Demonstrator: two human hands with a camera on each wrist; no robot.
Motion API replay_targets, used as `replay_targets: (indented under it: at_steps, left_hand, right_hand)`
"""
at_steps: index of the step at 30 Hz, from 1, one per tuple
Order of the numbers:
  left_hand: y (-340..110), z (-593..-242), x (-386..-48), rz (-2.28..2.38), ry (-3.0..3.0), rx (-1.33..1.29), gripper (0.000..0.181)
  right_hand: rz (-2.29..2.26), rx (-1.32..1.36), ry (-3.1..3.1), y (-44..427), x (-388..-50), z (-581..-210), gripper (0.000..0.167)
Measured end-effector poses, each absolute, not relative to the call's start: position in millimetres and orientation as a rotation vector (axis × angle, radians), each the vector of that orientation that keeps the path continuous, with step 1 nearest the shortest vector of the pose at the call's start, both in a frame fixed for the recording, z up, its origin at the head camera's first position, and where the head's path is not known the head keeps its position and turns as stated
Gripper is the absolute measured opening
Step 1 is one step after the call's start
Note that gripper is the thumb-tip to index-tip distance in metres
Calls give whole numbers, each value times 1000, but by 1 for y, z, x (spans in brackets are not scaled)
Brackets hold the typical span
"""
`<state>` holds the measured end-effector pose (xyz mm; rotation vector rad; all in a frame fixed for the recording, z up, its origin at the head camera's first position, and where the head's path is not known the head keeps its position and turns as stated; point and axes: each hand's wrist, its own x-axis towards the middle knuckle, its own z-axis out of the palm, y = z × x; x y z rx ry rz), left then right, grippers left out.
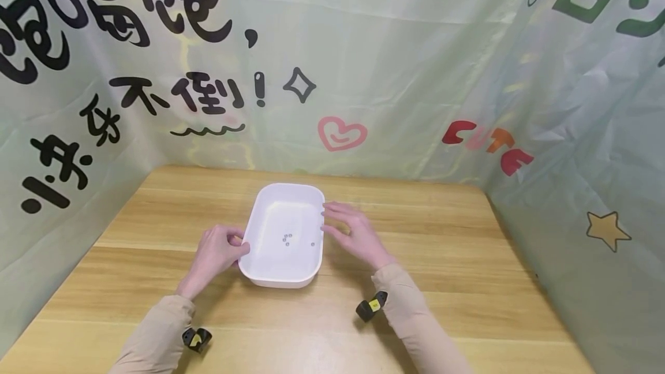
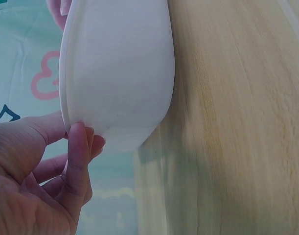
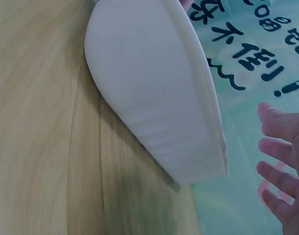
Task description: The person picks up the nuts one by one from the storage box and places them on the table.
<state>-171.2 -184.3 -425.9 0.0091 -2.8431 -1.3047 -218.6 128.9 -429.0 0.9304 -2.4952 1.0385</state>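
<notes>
A white rectangular tray (image 1: 270, 261) stands on the wooden table, with several small round pieces (image 1: 287, 239) on its floor, one of them apart near the right side. My left hand (image 1: 217, 254) pinches the tray's left rim; in the left wrist view the thumb and curled fingers of that hand (image 2: 46, 171) grip the rim of the tray (image 2: 120, 63). At the tray's right side is my right hand (image 1: 355, 232), fingers spread and relaxed. The right wrist view has this hand (image 3: 286, 161) beside the tray wall (image 3: 154, 88), with a gap between.
The wooden table (image 1: 441, 235) extends around the tray. Behind it and at both sides hangs a pale green printed cloth (image 1: 405, 74). A black device with a yellow mark sits at each wrist, the left one (image 1: 197, 339) and the right one (image 1: 371, 306).
</notes>
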Motion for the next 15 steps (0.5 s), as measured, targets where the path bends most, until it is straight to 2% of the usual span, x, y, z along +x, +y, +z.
replay_targets:
  at_steps: [10, 15]
  left_hand:
    - [-184, -426, -171, -1312, -2853, 21, 32]
    - [-184, -426, -172, -1308, -2852, 22, 31]
  right_hand:
    - [830, 1026, -2690, 100, -224, -422, 34]
    - [641, 1132, -2779, 88, -228, -420, 26]
